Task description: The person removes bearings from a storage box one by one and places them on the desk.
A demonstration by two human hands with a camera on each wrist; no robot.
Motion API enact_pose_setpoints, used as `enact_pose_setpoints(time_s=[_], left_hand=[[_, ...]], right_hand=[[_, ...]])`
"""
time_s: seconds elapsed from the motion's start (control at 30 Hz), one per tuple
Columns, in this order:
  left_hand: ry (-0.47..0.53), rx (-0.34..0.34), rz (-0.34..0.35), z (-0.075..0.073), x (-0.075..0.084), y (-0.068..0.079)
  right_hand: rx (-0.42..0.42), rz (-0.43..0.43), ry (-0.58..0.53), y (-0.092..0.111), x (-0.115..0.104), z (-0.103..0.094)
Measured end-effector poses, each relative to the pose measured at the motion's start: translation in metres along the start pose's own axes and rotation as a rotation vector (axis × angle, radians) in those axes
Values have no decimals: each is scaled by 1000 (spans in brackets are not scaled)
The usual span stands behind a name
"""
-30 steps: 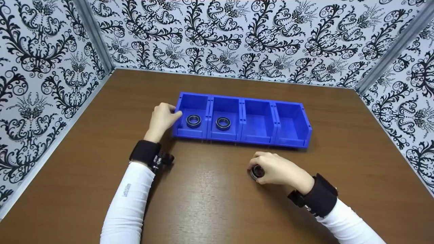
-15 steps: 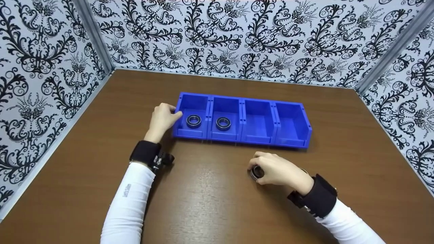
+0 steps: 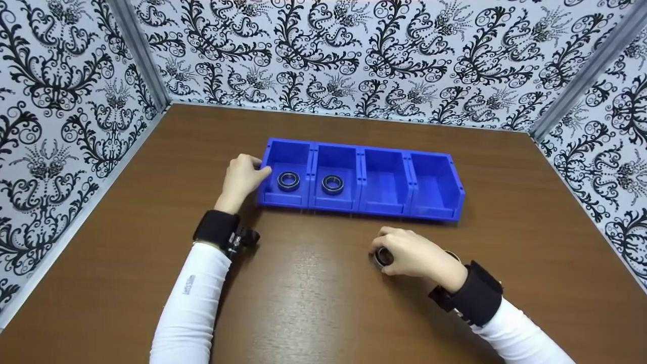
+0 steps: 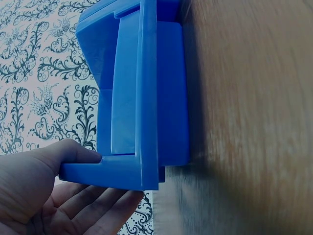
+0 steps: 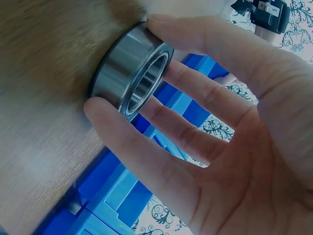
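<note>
My left hand (image 3: 243,176) grips the left end wall of a blue four-part storage bin (image 3: 386,211), its thumb over the wall's edge and its fingers outside, as the left wrist view (image 4: 93,191) also shows. One ball bearing (image 3: 288,188) lies in the leftmost compartment, and a second bearing (image 3: 332,190) in the compartment beside it. In front of the bin, my right hand (image 3: 412,253) pinches another steel bearing (image 5: 120,71) between thumb and a finger. That bearing is low at the tabletop, its bore facing the palm; the other fingers extend past it.
Behind the right hand, near the wrist, a thin curved rim (image 3: 453,256) shows, mostly hidden. The brown table (image 3: 303,303) is bounded by patterned walls (image 3: 354,60) at the back and both sides, with grey metal posts (image 3: 139,50) in the corners.
The curved rim behind the right wrist has come into view and shows a little more now. Both hands, the bin and the bearings hold almost the same positions.
</note>
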State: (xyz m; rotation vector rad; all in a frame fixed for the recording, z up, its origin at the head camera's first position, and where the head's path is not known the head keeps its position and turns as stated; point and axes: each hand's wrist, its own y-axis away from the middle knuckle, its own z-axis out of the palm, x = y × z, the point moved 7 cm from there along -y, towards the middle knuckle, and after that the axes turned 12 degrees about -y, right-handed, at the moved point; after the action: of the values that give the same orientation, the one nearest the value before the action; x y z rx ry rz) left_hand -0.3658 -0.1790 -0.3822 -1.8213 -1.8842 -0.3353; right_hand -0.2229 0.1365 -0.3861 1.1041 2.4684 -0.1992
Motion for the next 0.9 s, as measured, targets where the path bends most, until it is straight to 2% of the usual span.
enact_pose_setpoints(time_s=[0.27,0.57,0.9], left_hand=[[-3,19,11,0,1,0],[7,-10,-6,0,0,0],[9,-9,-2,0,0,0]], right_hand=[[11,-18,15,0,-2,0],[28,-27,44,2,-5,-1],[17,-17,52,3,-6,-1]])
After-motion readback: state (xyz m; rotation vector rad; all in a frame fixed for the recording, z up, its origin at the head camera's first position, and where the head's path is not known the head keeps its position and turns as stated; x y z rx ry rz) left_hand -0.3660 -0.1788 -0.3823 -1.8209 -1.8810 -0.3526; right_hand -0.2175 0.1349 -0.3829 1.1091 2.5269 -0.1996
